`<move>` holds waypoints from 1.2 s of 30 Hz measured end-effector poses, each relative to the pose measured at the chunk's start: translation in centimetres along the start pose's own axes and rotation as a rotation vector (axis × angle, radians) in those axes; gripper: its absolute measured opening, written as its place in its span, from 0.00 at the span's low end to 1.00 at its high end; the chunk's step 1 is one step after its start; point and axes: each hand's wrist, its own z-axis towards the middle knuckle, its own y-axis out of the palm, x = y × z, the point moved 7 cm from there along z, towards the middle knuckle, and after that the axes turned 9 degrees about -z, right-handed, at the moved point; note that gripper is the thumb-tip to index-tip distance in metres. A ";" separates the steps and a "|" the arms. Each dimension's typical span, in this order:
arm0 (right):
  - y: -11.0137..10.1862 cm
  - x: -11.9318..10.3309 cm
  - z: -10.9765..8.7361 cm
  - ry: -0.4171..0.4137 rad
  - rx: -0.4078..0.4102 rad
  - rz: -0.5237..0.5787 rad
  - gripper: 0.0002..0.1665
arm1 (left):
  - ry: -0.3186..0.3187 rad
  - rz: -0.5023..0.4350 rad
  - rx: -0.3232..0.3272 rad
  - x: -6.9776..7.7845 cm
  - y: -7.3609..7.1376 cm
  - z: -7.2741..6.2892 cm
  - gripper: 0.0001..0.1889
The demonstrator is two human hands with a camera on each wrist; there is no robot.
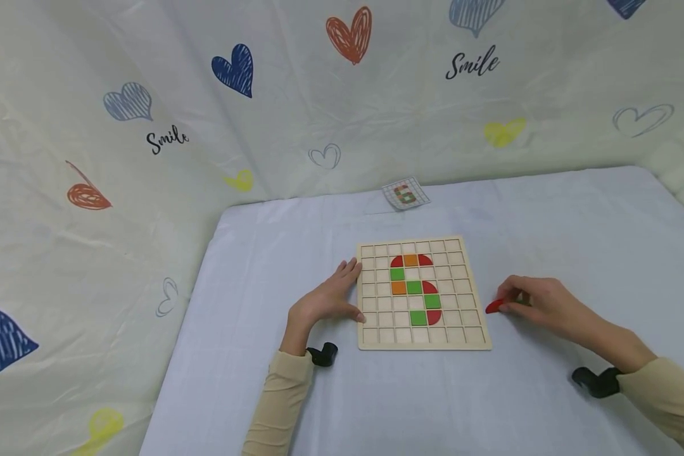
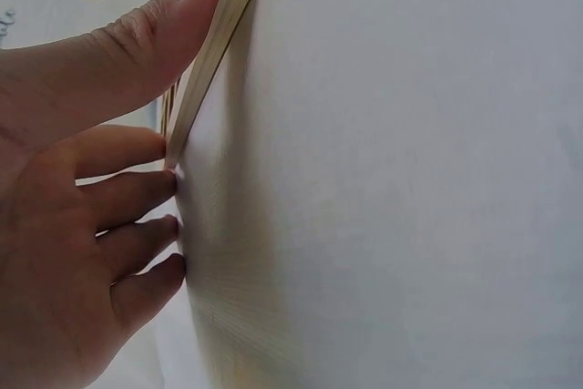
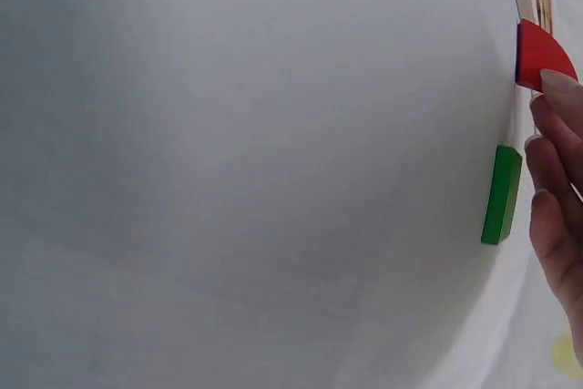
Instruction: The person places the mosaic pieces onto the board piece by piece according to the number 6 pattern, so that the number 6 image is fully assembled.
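A square wooden grid board lies on the white cloth, with red, orange and green tiles set in some of its cells. My left hand rests at its left edge, thumb and fingers spread apart along the side. In the left wrist view the thumb touches the board's rim. To the right of the board, my right hand pinches a red quarter-circle tile between thumb and fingertips. Under that hand a green block sits on the cloth, mostly hidden by fingers in the head view.
A small pattern card with a coloured grid lies behind the board at the table's back edge. White sheeting printed with hearts and "Smile" hangs behind and at the left. Black wrist straps show at both cuffs.
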 end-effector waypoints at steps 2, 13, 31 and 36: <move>0.1 -0.3 0.2 -0.009 0.004 0.013 0.21 | 0.001 0.000 -0.002 0.0 0.0 0.0 0.61; 0.5 -1.2 0.8 -0.004 -0.018 0.067 0.21 | -0.001 -0.003 -0.007 0.0 0.0 0.1 0.62; 1.8 -5.3 4.9 -0.080 -0.011 0.219 0.15 | 0.002 0.003 -0.007 0.0 0.0 0.1 0.61; 3.0 -6.6 6.0 -0.122 -0.079 0.254 0.15 | 0.001 0.001 -0.008 -0.1 0.0 0.0 0.61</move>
